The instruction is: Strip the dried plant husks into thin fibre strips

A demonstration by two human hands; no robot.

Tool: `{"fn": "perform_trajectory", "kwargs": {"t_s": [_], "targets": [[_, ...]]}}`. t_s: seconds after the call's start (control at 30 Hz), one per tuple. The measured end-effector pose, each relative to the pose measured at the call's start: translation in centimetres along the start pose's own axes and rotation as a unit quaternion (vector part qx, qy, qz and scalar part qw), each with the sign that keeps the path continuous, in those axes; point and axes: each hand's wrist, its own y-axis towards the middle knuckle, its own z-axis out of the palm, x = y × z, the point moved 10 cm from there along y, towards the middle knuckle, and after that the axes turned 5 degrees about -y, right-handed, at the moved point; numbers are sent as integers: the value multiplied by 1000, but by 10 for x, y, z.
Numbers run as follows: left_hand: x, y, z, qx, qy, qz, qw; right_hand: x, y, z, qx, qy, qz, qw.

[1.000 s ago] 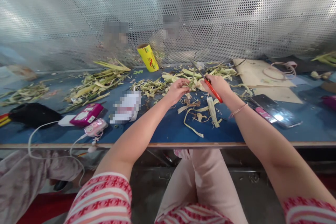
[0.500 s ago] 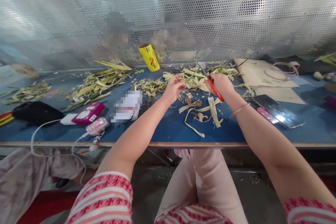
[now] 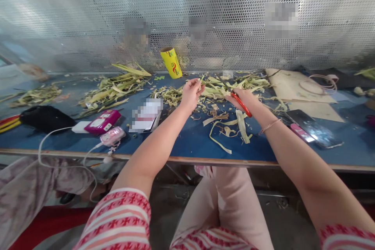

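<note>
My left hand (image 3: pixel 191 94) is raised over the plant litter, thumb and fingers pinched together. A thin greenish plant strip (image 3: pixel 202 78) shows at its fingertips; its lower part is hidden. In my right hand (image 3: pixel 244 98) is a pair of scissors with red handles (image 3: pixel 241 104), the dark blades pointing up and left, away from me. Whether the blades are apart is hard to tell. Behind both hands lies a heap of pale green leaf strips (image 3: pixel 215 88). Small offcuts and a long pale strip (image 3: pixel 241 125) are scattered on the blue table (image 3: pixel 190 144) just in front.
A yellow tube (image 3: pixel 171 63) stands tilted against the perforated metal panel (image 3: pixel 228 19). More leaf heaps (image 3: pixel 114 88) lie to the left. Nearer are a purple box (image 3: pixel 103 122), a white cable and a black pouch (image 3: pixel 47 119). On the right are brown paper (image 3: pixel 295 88) and a phone (image 3: pixel 315 127).
My left hand has moved left and up, away from the scissors. My right hand has shifted slightly left and nearer with the scissors. The whole view has turned a little left.
</note>
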Motion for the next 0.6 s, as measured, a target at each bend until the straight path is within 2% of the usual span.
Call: {"fn": "perform_trajectory", "kwargs": {"t_s": [0.2,0.33,0.5,0.6], "targets": [[-5,3,-1,16,22,7,1000,10,-2,-1,2,42,-24,999],[-10,8,-3,30,26,25,999,11,-3,0,28,64,-25,997],[-18,15,-5,40,38,60,997,24,-8,6,88,87,-83,989],[-25,17,-8,36,51,89,994,29,-10,11,107,94,-90,986]]}}
